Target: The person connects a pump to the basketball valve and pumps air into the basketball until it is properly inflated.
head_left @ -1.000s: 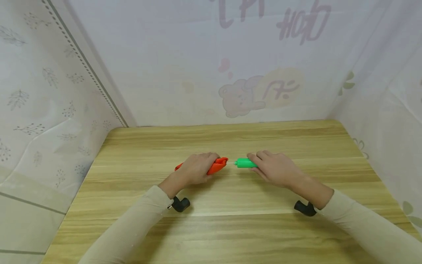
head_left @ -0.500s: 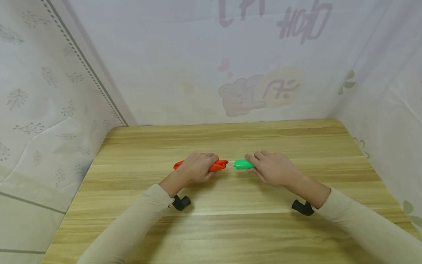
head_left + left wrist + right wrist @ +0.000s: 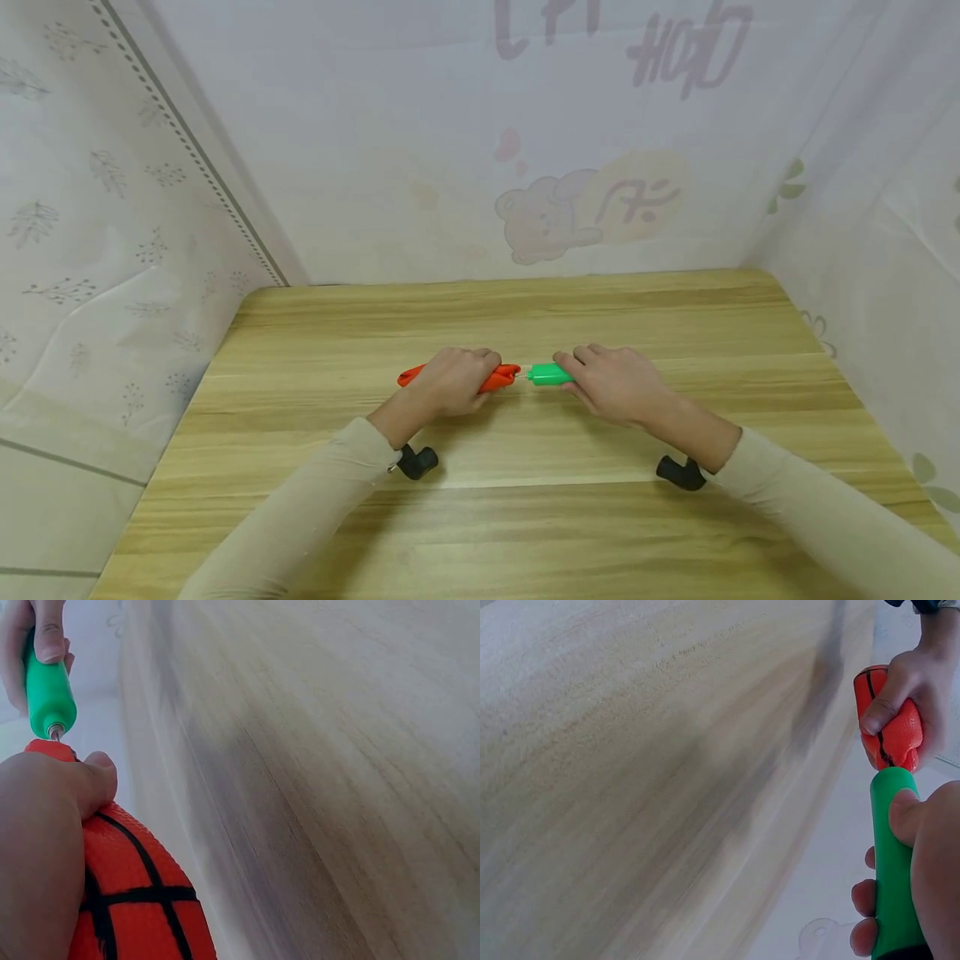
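Note:
My left hand [image 3: 456, 380] grips a limp, folded red ball [image 3: 501, 378], its thumb on top. Black lines like a basketball's cross the ball [image 3: 142, 859] in the left wrist view. In my right hand [image 3: 621, 387] is a green hand pump [image 3: 550, 374], its barrel wrapped by fingers and thumb. A thin metal needle [image 3: 522, 376] runs from the pump's tip to the ball's folded end, and pump and ball lie nearly in line. From the right wrist, the green barrel [image 3: 892, 877] shows a black end at the bottom of the view.
Both hands are over the wood-grain table [image 3: 480, 533]. Behind it hangs a pale printed curtain [image 3: 375, 167], with more patterned cloth at both sides. A black camera mount [image 3: 417, 461] hangs under the left wrist, another mount [image 3: 680, 472] under the right.
My right hand has moved slightly left with the pump, so the gap between pump tip and ball is shorter. The left hand has stayed almost in place, holding the ball.

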A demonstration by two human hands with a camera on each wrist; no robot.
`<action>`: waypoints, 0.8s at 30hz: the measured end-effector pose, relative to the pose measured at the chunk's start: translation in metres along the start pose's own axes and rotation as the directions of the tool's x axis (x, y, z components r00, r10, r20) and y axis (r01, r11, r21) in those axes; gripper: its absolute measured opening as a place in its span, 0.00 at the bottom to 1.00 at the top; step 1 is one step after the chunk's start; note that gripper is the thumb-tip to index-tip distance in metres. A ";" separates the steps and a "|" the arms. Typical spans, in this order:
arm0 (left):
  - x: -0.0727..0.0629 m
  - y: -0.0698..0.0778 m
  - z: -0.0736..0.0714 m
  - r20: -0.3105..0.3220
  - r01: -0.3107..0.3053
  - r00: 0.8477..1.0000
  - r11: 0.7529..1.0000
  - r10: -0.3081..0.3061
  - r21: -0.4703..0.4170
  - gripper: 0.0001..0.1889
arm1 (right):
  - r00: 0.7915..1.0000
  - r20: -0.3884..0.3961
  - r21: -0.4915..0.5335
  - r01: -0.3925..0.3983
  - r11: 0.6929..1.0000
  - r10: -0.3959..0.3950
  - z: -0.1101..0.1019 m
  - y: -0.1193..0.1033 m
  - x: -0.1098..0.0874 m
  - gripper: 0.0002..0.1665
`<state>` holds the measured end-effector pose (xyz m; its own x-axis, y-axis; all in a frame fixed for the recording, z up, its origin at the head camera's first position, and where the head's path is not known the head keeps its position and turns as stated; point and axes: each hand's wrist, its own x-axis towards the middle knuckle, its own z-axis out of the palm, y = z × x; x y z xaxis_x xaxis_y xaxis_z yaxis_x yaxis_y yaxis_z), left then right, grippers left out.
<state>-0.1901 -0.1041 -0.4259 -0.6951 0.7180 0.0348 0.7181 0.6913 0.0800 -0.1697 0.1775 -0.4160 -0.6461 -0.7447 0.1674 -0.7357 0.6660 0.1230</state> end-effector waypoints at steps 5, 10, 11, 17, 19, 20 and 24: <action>0.001 0.001 0.002 0.006 -0.014 1.000 1.000 0.014 0.022 0.12 | 1.000 0.001 0.001 0.006 1.000 -0.006 0.004 0.000 0.002 0.24; 0.001 0.001 0.004 0.014 -0.021 1.000 1.000 0.020 0.015 0.11 | 1.000 0.012 0.004 0.015 1.000 -0.015 0.006 -0.002 0.004 0.25; 0.002 0.001 0.004 0.014 -0.020 1.000 1.000 0.020 0.010 0.12 | 1.000 0.012 0.005 0.015 1.000 -0.015 0.006 -0.003 0.004 0.25; 0.003 0.002 0.006 0.014 -0.020 1.000 1.000 0.020 0.008 0.13 | 1.000 0.013 0.027 -0.003 1.000 0.002 0.008 -0.006 0.007 0.25; 0.004 0.002 0.006 0.020 -0.017 1.000 1.000 0.017 0.009 0.13 | 1.000 0.026 0.039 -0.012 0.999 0.011 0.009 -0.008 0.008 0.25; 0.004 0.003 0.007 0.023 -0.016 1.000 1.000 0.016 0.010 0.13 | 0.999 0.033 0.049 -0.019 0.999 0.017 0.010 -0.009 0.008 0.25; 0.007 0.003 0.008 0.034 -0.015 0.999 1.000 0.015 -0.001 0.13 | 0.998 0.042 0.084 -0.054 0.995 0.051 0.016 -0.011 0.009 0.24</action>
<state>-0.1924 -0.0962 -0.4337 -0.6830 0.7304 0.0019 0.7281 0.6807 0.0810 -0.1707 0.1624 -0.4311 -0.6903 -0.7112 0.1325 -0.7143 0.6991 0.0311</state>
